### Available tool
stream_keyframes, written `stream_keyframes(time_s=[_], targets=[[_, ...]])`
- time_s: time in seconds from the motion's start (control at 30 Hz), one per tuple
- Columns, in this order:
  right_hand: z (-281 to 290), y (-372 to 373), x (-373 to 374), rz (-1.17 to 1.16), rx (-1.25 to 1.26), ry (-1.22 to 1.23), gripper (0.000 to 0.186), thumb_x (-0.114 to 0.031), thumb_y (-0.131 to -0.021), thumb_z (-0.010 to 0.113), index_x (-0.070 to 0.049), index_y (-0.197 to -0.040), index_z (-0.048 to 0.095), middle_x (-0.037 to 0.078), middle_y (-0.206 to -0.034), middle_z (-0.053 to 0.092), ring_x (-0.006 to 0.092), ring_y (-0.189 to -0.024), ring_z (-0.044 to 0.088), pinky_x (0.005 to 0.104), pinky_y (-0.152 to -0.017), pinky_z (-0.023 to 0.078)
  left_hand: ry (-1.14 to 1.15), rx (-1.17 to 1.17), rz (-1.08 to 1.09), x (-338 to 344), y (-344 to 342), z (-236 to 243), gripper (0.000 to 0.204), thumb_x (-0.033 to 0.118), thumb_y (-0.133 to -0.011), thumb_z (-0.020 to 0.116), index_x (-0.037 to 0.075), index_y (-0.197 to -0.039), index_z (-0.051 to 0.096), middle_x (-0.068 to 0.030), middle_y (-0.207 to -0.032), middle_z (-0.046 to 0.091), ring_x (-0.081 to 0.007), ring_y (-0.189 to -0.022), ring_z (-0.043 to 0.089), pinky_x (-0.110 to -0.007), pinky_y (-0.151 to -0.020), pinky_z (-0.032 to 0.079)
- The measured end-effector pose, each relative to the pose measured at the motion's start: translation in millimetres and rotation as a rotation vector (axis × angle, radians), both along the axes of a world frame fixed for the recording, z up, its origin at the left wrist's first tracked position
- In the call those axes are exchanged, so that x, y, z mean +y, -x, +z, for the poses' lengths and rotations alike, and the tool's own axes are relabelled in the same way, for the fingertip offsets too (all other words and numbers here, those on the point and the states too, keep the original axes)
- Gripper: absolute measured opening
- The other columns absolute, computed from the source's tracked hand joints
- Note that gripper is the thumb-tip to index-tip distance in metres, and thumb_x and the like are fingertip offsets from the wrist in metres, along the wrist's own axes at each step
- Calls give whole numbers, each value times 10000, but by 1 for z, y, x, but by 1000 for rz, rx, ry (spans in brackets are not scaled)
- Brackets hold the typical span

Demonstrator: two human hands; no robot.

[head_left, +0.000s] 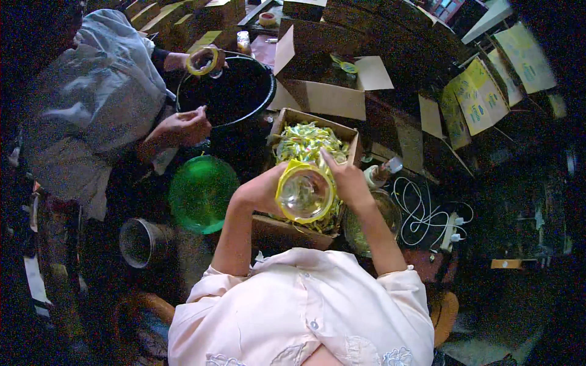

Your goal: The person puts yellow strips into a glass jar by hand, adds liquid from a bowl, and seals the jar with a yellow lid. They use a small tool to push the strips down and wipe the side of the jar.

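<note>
In front of my chest, a clear round jar with a yellow band round it is tilted so that its round end faces me. My left hand grips its left side, the fingers partly hidden behind it. On the other side my right hand is closed against the jar, thumb pointing away from me. Beneath and beyond them, a cardboard box is filled with small yellow-green wrapped pieces, which look like sweets.
At left, a co-worker's hand is over a black tub; their other hand holds a yellow-rimmed clear jar. Near me stand a green basin and grey bucket. White cable and a power strip lie right.
</note>
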State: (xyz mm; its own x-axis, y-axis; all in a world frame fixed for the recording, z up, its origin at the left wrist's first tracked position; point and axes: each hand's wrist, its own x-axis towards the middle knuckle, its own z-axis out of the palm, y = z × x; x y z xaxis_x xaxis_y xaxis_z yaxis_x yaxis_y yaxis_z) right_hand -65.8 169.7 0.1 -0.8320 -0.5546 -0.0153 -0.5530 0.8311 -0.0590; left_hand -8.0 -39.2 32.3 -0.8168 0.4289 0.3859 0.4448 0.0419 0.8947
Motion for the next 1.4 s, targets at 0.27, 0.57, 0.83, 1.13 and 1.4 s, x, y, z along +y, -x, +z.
stream_keyframes(time_s=[0.27,0.57,0.83,1.13,1.4], targets=[[0,-25,13,8,-93,199,543,52,-653,482,-93,-1174,423,179,-818,581,336,-756,571,403,-657,474,-23,-19,41,8,-12,29,495,136,-465,758,42,-909,560,-96,-905,588,-217,-828,560,-296,-789,420],[8,-42,24,-40,-99,633,449,53,-617,531,-30,-1058,522,138,-724,571,180,-640,569,281,-589,451,10,144,109,13,-18,33,509,106,-470,750,8,-922,537,-85,-874,584,-175,-789,558,-289,-773,427],[27,-56,21,-264,-22,775,418,64,-639,567,-66,-1036,550,84,-755,604,145,-680,588,252,-626,464,-199,63,250,23,-12,1,651,116,-525,698,7,-1097,405,-88,-1042,466,-188,-952,472,-299,-866,363],[40,-59,16,-255,267,936,215,23,-664,618,-35,-869,594,61,-749,592,131,-656,560,227,-578,431,-52,294,489,24,-15,1,713,108,-502,777,41,-1046,321,-77,-974,466,-168,-904,490,-283,-811,409],[61,-94,-28,-134,546,1002,167,13,-638,656,-57,-784,613,58,-718,564,169,-644,539,255,-582,432,-13,236,664,28,-27,-2,735,125,-524,757,59,-1092,295,-64,-867,456,-176,-807,511,-277,-734,430]])
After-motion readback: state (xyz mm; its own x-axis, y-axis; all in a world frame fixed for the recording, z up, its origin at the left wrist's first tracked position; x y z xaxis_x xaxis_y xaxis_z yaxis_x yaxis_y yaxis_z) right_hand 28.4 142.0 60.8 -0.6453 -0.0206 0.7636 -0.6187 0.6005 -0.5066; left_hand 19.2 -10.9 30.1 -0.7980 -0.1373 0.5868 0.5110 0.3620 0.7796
